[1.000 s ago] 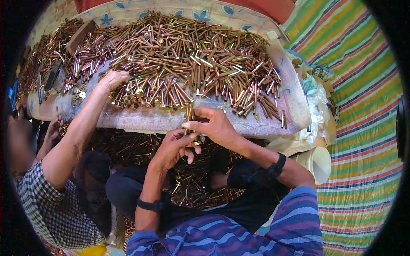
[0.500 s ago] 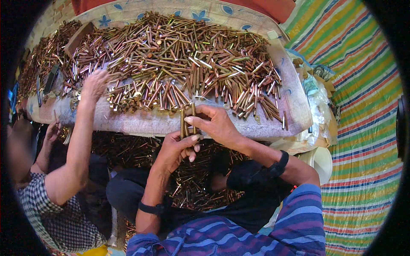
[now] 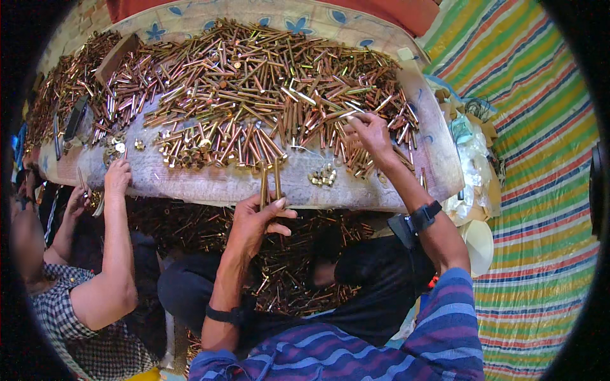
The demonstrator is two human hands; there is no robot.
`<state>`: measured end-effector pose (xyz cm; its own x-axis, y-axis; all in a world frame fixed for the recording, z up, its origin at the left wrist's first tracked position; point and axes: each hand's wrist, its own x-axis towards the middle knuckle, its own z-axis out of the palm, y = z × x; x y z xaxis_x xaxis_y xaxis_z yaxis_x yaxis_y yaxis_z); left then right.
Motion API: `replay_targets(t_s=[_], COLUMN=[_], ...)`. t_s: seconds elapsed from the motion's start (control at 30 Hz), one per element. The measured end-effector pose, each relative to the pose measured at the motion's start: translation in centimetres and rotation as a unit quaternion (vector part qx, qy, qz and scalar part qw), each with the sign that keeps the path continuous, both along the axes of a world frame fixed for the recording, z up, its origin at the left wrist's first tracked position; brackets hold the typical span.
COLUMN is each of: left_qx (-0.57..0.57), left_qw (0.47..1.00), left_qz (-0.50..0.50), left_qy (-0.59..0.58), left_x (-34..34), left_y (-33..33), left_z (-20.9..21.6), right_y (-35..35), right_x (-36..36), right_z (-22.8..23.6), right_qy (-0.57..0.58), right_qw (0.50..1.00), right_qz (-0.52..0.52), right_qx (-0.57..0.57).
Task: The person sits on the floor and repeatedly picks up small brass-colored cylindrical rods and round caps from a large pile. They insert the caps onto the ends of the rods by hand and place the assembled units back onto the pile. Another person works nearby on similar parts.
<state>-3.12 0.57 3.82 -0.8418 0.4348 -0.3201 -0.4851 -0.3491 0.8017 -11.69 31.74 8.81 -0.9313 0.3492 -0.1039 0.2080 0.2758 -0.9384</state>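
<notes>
A low table with a worn pale top carries a big heap of brass and copper metal rods. My left hand is at the table's near edge, closed around a small bunch of upright rods. My right hand reaches out over the right part of the heap, fingers spread and resting on the rods there. A small cluster of short brass caps lies between my two hands.
Another person in a checked shirt sits at the left, a hand on the table edge. More rods cover the floor under the table. A striped mat spreads at the right, beside plastic bags. A dark flat tool lies far left.
My right hand left the bunch at the table edge and reached forward onto the heap. The other person's hand drew back from the pile to the near edge of the table.
</notes>
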Motion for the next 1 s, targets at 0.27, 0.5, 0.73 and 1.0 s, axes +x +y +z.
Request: replay_targets(t_s=[0.27, 0.5, 0.73, 1.0], left_qx=[-0.055, -0.075, -0.085, -0.089], left_qw=[0.997, 0.996, 0.995, 0.995], left_qz=[-0.015, -0.019, -0.016, -0.022], left_qy=[0.045, 0.049, 0.039, 0.025], left_x=[-0.1, -0.2, 0.0, 0.0], left_y=[0.1, 0.1, 0.2, 0.1], left_z=[-1.0, -1.5, -1.5, -1.6], right_y=[2.1, 1.5, 1.9, 1.9], right_x=[-3.2, -3.7, -4.3, -2.8], right_z=[-2.6, -3.1, -3.4, -2.4], right_qy=[-0.059, -0.046, -0.035, 0.017], right_qw=[0.996, 0.994, 0.98, 0.987], right_qz=[-0.026, -0.072, -0.059, -0.058], right_qx=[0.054, -0.066, -0.186, -0.15])
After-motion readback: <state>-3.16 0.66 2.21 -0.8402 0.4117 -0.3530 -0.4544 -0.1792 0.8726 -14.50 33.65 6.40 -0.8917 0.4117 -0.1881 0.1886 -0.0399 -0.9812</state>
